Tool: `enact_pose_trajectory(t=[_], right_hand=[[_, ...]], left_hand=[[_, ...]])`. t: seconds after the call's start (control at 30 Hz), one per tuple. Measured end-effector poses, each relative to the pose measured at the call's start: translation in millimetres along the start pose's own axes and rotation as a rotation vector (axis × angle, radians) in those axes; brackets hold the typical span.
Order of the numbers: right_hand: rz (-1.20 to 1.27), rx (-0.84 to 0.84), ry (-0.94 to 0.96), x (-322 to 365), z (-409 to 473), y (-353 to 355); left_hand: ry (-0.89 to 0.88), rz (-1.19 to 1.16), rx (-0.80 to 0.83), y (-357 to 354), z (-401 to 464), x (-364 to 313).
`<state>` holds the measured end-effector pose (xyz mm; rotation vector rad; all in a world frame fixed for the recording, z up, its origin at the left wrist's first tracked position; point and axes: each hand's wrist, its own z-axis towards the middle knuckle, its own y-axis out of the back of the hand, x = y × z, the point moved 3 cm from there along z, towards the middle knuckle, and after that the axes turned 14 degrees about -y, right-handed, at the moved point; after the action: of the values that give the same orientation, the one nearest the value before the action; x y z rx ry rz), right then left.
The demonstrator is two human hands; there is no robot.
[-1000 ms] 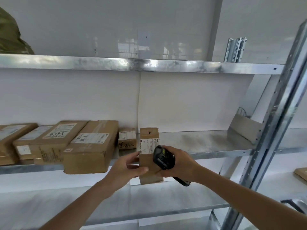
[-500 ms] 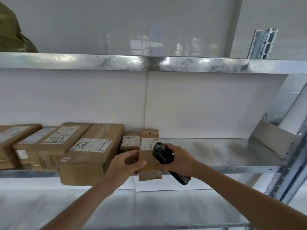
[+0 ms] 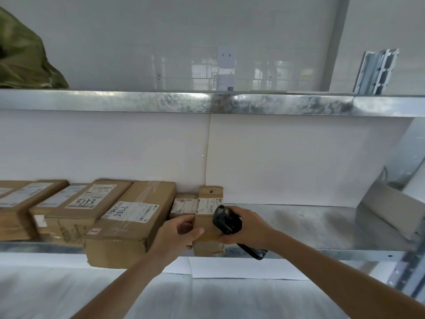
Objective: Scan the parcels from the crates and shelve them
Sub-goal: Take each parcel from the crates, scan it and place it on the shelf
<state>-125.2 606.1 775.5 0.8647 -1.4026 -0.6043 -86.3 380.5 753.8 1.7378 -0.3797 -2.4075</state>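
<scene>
- The narrow parcel (image 3: 208,217) lies on the metal shelf (image 3: 299,223); its front end sticks out over the shelf edge, just beside a small parcel (image 3: 184,204).
- The left hand (image 3: 176,238) grips its left side, thumb on top.
- The right hand (image 3: 249,229) holds the black scanner (image 3: 226,218) and seems to touch the parcel's right side too.
- More parcels (image 3: 128,217) lie further left.

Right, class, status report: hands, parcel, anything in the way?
Left hand grips narrow parcel on shelf. Right hand holds scanner, steadies parcel. Small box alongside.
</scene>
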Motion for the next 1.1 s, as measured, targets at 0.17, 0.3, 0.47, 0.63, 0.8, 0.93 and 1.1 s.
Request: enact_pose_trajectory(t=[0.17,0.3,0.47,0.63,0.8,0.93,1.1], right_hand=[[-0.081,-0.039,-0.008,2.5,-13.5,19.1],[-0.168,-0.064,-0.035,18.9,-28.8,41.5],[-0.18,-0.082,0.048,76.2,-56.1,53.3],[-0.156,-0.074,0.23,179.7,-85.4,31.8],[-0.164,0.002,0.411,306.4,-112.2,-27.3],[-0.14,0.097,0.563,417.8,-147.0,-106.8],[-0.123,0.258,0.779,551.5,-212.8,-230.0]], left_hand=[[-0.045,0.105,-0.041,10.0,-7.0,-17.4],[-0.113,0.113,-0.106,24.9,-21.7,-46.2],[-0.257,0.242,-0.192,61.7,-51.0,-93.0],[-0.291,0.398,-0.313,147.4,-93.6,-125.0],[-0.215,0.521,-0.477,276.1,-184.6,-138.7],[-0.109,0.717,-0.584,382.8,-292.5,-141.7],[0.091,0.935,-0.712,500.7,-449.5,-134.1]])
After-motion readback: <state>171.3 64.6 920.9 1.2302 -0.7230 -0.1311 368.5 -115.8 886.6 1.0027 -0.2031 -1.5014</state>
